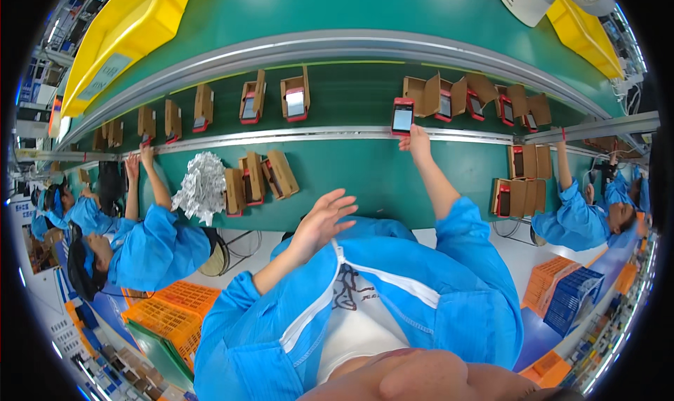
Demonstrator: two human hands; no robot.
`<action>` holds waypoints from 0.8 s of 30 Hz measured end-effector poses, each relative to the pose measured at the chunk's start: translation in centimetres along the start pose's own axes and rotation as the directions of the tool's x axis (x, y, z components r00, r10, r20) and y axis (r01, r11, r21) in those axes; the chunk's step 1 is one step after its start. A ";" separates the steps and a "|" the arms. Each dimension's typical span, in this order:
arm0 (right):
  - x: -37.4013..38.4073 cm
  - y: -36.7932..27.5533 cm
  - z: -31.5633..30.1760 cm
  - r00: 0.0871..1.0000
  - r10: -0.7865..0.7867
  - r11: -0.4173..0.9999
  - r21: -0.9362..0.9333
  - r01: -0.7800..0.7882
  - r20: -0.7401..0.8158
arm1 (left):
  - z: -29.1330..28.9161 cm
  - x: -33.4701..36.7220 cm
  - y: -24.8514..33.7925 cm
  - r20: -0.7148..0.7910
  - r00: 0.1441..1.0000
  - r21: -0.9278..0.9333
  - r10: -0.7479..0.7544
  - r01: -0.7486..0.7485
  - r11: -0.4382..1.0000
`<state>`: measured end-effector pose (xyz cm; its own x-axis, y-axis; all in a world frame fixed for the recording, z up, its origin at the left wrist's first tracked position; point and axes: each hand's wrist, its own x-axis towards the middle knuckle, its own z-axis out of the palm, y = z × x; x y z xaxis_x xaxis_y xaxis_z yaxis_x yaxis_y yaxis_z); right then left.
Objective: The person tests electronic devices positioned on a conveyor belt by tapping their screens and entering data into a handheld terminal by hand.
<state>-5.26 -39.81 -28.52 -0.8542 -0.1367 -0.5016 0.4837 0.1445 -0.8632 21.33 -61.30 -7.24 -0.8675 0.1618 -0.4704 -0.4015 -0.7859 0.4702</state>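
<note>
My right hand (417, 142) reaches over the rail of the line and grips a red handheld device (403, 116) by its lower end. The device's screen is lit. Just behind it stands an opened brown cardboard box (423, 95). My left hand (321, 224) hovers in front of my chest, over the near edge of the green bench, with its fingers apart and nothing in it. Left of that hand, several cardboard boxes (281, 173) with red devices in them lie beside a heap of crumpled silvery-white strips (201, 185).
A row of open boxes with red devices (295, 104) runs along the dark green belt (354, 95), bordered by metal rails (337, 133). More boxes (519, 197) sit at right. Co-workers in blue (158, 243) flank me. Yellow bins (130, 36) stand beyond; orange crates (175, 313) are behind.
</note>
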 end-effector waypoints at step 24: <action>2.2 1.7 30.7 0.934 0.299 0.886 0.305 -0.348 0.196 | -7.2 2.1 3.5 -0.241 0.966 -0.265 -0.096 0.029 0.964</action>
<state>-0.46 -69.98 -32.90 -0.6156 -0.2768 -0.7378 0.7843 -0.1237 -0.6079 20.26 -68.00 -12.00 -0.7287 0.0878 -0.6792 -0.3346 -0.9110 0.2412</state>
